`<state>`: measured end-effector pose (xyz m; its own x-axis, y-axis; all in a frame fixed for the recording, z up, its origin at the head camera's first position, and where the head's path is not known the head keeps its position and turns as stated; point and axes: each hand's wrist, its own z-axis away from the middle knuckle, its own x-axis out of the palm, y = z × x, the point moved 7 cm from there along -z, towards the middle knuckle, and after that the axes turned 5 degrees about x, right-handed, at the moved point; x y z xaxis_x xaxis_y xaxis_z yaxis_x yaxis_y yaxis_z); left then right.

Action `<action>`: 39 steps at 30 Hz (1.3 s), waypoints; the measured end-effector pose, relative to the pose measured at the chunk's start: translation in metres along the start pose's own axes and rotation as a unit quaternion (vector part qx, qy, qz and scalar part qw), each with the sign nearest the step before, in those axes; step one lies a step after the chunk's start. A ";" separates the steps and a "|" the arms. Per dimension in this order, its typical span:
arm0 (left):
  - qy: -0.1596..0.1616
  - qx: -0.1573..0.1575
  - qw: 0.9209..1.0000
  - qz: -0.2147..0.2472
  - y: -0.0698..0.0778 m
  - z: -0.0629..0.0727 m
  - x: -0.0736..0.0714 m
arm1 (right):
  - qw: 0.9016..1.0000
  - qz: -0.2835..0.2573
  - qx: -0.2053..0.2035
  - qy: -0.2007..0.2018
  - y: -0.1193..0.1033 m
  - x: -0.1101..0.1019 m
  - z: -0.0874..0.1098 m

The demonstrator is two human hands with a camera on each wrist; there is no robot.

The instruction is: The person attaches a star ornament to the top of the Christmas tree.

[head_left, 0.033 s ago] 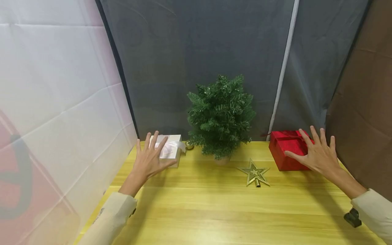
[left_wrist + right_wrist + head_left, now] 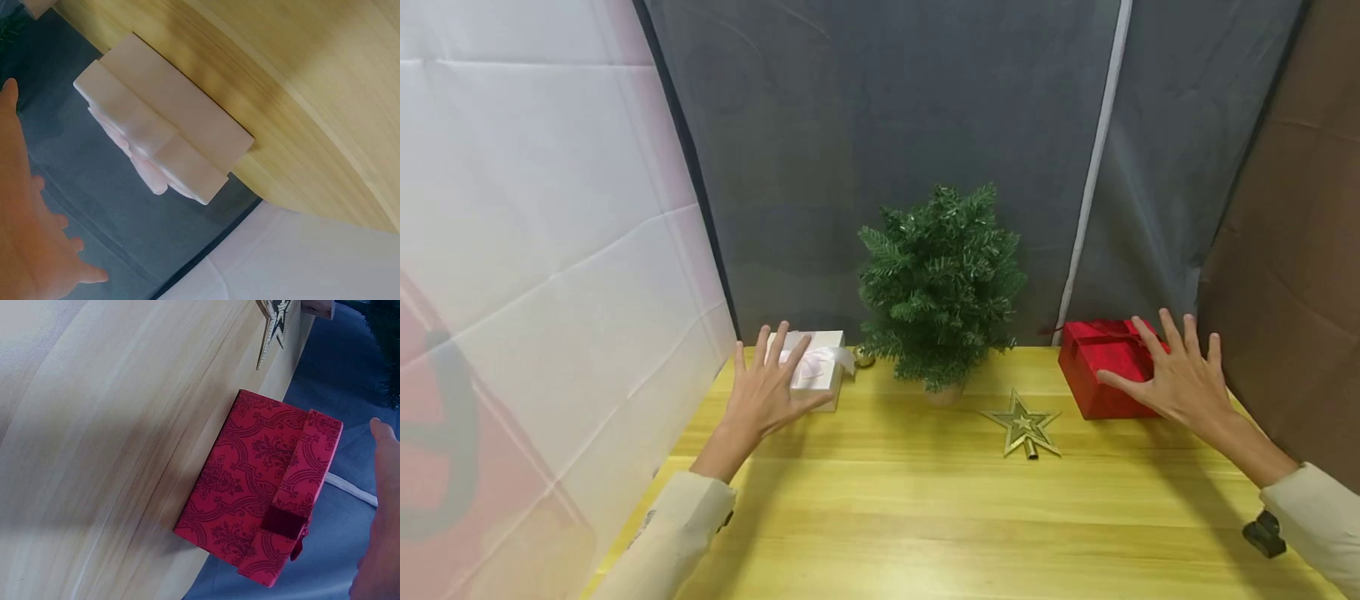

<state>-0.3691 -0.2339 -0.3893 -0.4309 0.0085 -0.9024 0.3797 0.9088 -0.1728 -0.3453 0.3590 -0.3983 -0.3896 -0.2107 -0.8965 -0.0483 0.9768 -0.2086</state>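
My left hand (image 2: 763, 396) is raised with fingers spread, overlapping a white gift box (image 2: 829, 340) with a pale pink ribbon bow in the head view. In the left wrist view a gap shows between that hand (image 2: 25, 231) and the box (image 2: 187, 106). On the other side my right hand (image 2: 1187, 383), also spread and holding nothing, overlaps a red gift box (image 2: 1093, 379). The right wrist view shows its dark damask pattern and ribbon (image 2: 284, 523), with the hand (image 2: 384, 519) apart from it. Between them stands a small green artificial Christmas tree (image 2: 940, 283).
A gold star tree topper (image 2: 1022, 423) lies flat in front of the tree, right of its base (image 2: 943, 393). Beside the white box sits a small round gold item (image 2: 865, 359), partly hidden. Fabric walls (image 2: 790, 208) enclose the back and sides of the wooden table (image 2: 880, 500).
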 end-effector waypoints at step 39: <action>0.040 0.041 0.998 -0.028 -0.003 -0.044 -0.066 | 0.999 -0.002 -0.046 -0.009 -0.031 0.008 0.016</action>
<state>-0.3780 -0.2188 -0.3117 -0.5163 -0.0045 -0.8564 0.4175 0.8718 -0.2562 -0.3319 0.3261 -0.4049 -0.3729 -0.2137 -0.9029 -0.1336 0.9753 -0.1757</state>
